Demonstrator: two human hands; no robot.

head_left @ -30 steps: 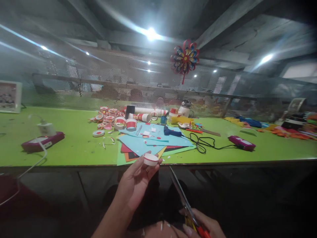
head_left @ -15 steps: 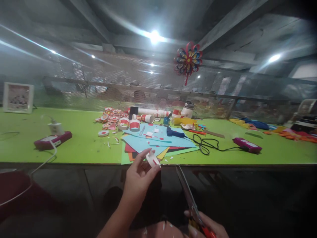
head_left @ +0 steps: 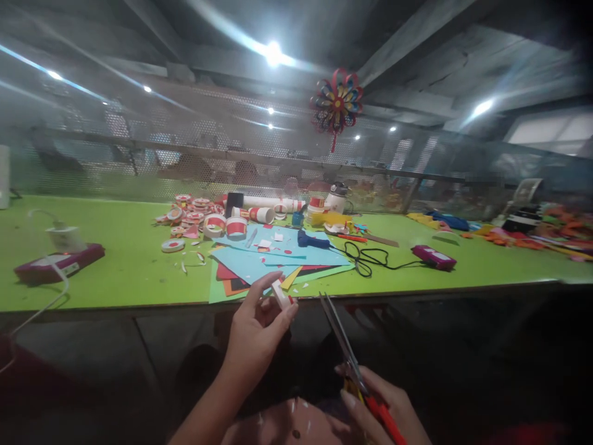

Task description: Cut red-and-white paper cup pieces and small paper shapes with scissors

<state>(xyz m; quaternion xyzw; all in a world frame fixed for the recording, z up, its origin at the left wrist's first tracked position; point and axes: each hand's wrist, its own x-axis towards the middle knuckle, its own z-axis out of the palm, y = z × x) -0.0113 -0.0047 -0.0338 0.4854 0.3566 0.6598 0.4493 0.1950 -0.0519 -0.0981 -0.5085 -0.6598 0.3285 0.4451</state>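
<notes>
Pinched between the thumb and fingers of my left hand (head_left: 259, 324) is a small white paper piece (head_left: 281, 295) with a bit of red on it, held just in front of the table edge. My right hand (head_left: 377, 402) grips red-handled scissors (head_left: 345, 343), lower and to the right. Their blades point up toward the table and stand slightly apart, with nothing between them. Behind my left hand lie light blue paper sheets (head_left: 245, 262), stacked over red, yellow and green ones.
On the green table (head_left: 139, 284) stand cut paper cup rings (head_left: 236, 227) beside a pile of round cutouts (head_left: 189, 213). A blue glue gun (head_left: 314, 241) trails its black cord to a purple power strip (head_left: 434, 258). Another power strip (head_left: 60, 262) is at left.
The view has swung right, so the table things sit further left. The white paper piece has turned in my left hand and looks narrower. Scissor blades are a little further apart.
</notes>
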